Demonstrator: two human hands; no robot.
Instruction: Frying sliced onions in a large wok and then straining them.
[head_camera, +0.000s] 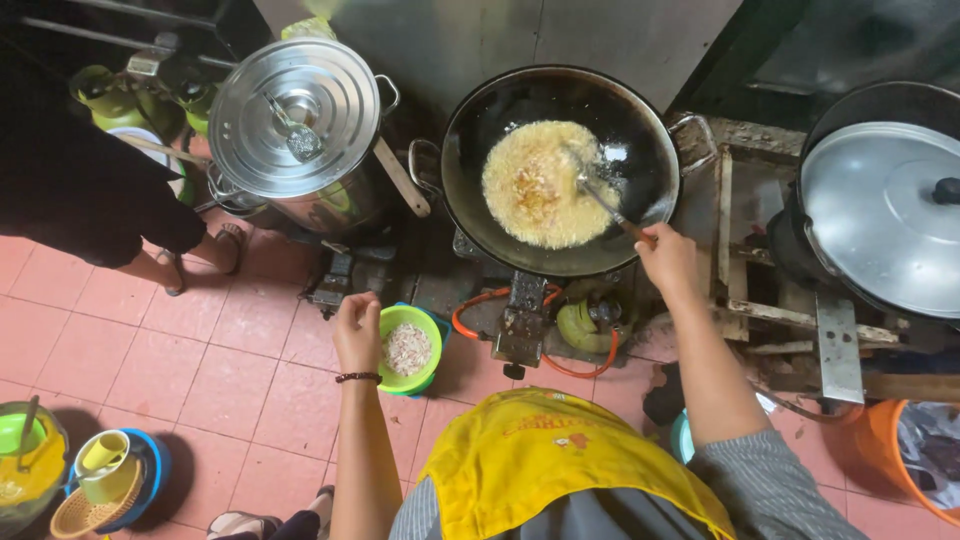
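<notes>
While the right hand (668, 258) was clamped round the spatula (603, 200), its blade was kept in the yellow batter (540, 185) inside the black wok (470, 150). A green bowl (407, 350) of chopped bits was gripped by the left hand (357, 332), down by the burner (520, 320).

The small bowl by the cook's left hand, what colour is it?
Bright green bowl, seen best in the head view, beside the left hand.

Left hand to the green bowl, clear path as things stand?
Probably yes. The left hand hangs loosely closed and holding nothing, right beside the green bowl, near its rim. Nothing lies between them. The right hand is busy with the spatula in the wok.
</notes>
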